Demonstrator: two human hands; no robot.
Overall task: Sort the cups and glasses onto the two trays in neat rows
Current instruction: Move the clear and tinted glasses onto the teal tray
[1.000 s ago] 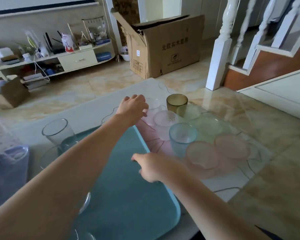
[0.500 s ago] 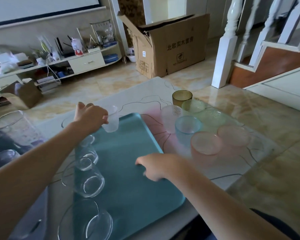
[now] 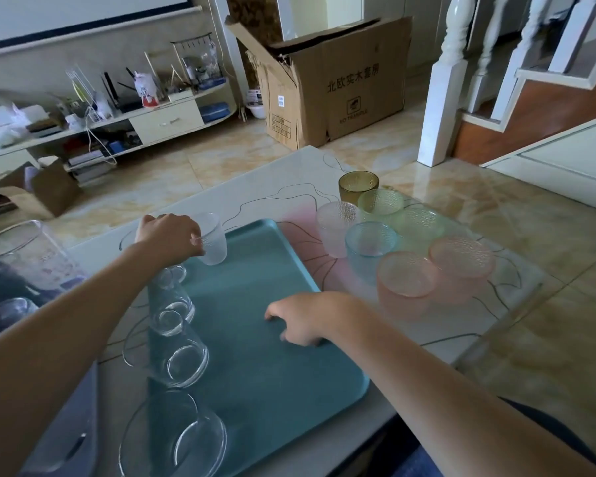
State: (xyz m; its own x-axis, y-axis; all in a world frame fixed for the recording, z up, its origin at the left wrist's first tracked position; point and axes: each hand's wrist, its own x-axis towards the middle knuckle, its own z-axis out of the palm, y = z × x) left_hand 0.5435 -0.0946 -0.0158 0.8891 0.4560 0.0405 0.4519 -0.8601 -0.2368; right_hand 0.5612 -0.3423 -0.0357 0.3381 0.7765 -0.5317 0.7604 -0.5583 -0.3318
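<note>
Grip: left hand (image 3: 168,238) pinches the frosted cup (image 3: 211,238) at its rim side, fingers curled round it; right hand (image 3: 305,318) holds nothing, its fingers loosely bent and resting on the teal tray (image 3: 272,373).
Change: one second ago the left hand was far over the coloured cups; now it has carried the frosted cup to the left, to the far-left corner of the tray. The right hand has stayed on the tray.
Cup place: low over the tray's far edge, tilted a little; I cannot tell if it touches the surface.
Meaning: probably this cup starts or extends a row beside the clear glasses (image 3: 172,321); it is not yet released.
Row: clear glasses stand in a line along the left edge of the tray, from near to far.
Still unsorted: coloured cups on the table at right, among them the amber cup (image 3: 358,184), blue cup (image 3: 370,247) and pink cup (image 3: 406,287), close together.
Edges: the pink cups stand near the right table edge (image 3: 496,325); care is needed there.
Open room: middle and right of the tray are free, only the right hand lies there.
Second tray: not clearly seen.
</note>
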